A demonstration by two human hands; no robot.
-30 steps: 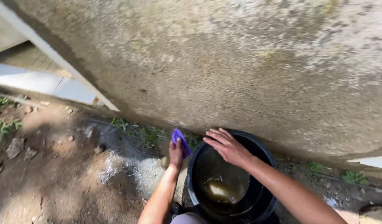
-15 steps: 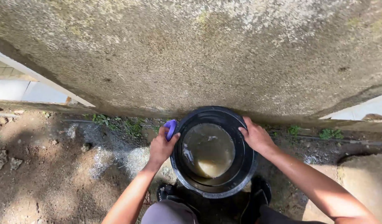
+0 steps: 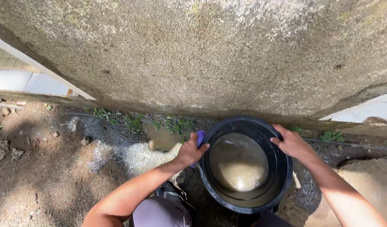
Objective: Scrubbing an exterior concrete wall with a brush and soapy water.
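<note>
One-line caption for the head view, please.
Both hands, left hand also holding a purple object, right hand, grip a black bucket of murky water beside a concrete wall.

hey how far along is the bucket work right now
Looks done: a wet, foamy patch and a murky puddle lie on the dirt by the wall. In hand: both hands are on the rim of the black bucket, the left hand also pinching a purple object, the right hand opposite. Left: cloudy brown water sits in the bucket.
</note>
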